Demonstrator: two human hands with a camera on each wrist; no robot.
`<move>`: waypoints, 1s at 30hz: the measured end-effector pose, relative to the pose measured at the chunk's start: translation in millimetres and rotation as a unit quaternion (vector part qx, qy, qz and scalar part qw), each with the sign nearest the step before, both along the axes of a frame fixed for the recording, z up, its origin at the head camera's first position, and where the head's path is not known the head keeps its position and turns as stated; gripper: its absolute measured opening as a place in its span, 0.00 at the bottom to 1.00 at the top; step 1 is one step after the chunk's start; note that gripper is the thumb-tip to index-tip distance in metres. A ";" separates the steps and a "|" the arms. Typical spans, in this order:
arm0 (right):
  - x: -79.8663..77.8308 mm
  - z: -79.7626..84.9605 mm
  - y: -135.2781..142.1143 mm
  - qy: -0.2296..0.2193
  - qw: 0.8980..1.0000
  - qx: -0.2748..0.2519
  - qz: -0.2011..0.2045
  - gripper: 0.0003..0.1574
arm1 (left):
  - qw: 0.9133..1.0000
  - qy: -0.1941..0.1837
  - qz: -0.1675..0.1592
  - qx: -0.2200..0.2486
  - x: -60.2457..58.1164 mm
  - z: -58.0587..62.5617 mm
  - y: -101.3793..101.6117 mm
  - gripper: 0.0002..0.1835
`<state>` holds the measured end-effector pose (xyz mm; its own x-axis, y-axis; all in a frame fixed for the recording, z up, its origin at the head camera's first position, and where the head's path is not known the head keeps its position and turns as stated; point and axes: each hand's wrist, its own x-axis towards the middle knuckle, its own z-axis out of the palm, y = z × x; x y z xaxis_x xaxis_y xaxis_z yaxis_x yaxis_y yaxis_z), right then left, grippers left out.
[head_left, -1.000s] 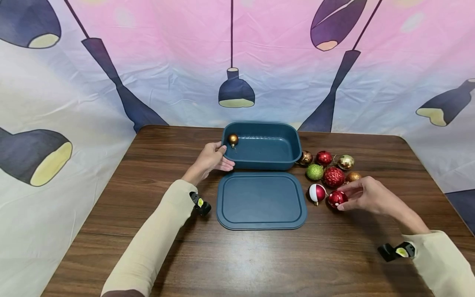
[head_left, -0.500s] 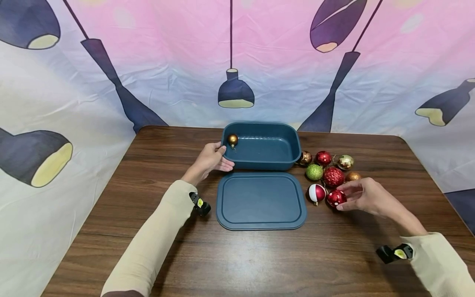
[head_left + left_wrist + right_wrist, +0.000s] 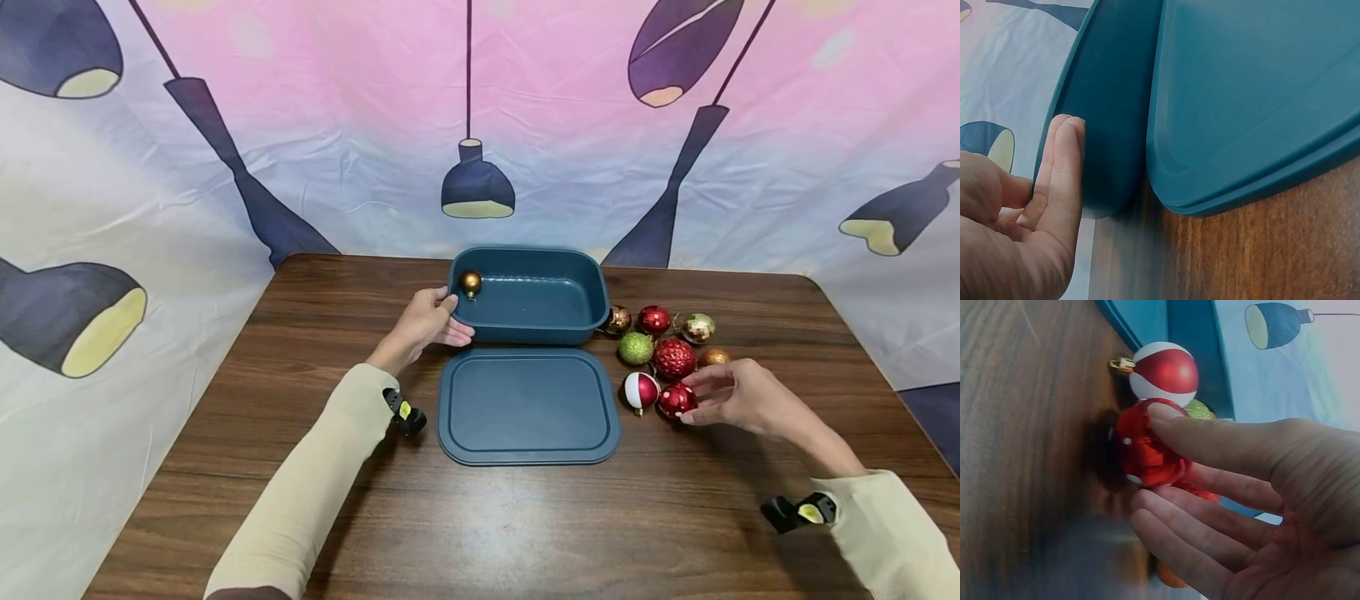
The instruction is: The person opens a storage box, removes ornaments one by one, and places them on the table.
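My left hand (image 3: 426,325) rests at the near left corner of a deep teal box (image 3: 525,321). Its straight fingers (image 3: 1063,162) lie along the outer wall, and the thumb touches by the rim. Inside, at the left end, sits a small bronze bauble (image 3: 470,282). On the right, my right hand (image 3: 742,396) pinches a shiny red bauble with white dots (image 3: 1147,447) between thumb and fingers, low by the table. A red-and-white bauble (image 3: 641,390) lies just left of it.
A flat teal lid (image 3: 528,406) lies in front of the box. Behind the right hand cluster a textured red bauble (image 3: 675,357), a green glitter bauble (image 3: 636,348), a gold mirrored bauble (image 3: 699,327) and several others. A printed cloth (image 3: 375,167) hangs beyond the wooden table (image 3: 510,533).
The dotted red bauble has shifted slightly left, toward the red-and-white one, with my right hand staying at it. My left hand and the box have not moved.
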<state>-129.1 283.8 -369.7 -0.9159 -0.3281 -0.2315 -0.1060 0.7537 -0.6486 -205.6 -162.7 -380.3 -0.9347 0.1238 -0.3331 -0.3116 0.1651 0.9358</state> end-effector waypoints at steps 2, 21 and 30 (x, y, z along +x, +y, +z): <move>-0.8 3.8 0.4 -0.002 1.000 -0.008 0.003 0.33 | 1.000 -0.001 0.001 0.000 -0.2 -0.1 -0.3 0.32; -45.9 66.4 -45.5 0.082 0.995 0.041 0.049 0.24 | 1.000 0.003 -0.001 0.002 1.1 0.1 -0.5 0.31; -81.7 80.3 -107.5 0.032 0.997 -0.033 0.066 0.26 | 1.000 0.005 0.003 0.004 1.7 -1.0 0.1 0.31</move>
<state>-210.8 176.2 -289.4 -0.8763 -0.4587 -0.1476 -0.2437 0.6862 -0.6854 -203.8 -162.6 -381.3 -0.9388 0.1202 -0.3229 -0.3033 0.1566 0.9400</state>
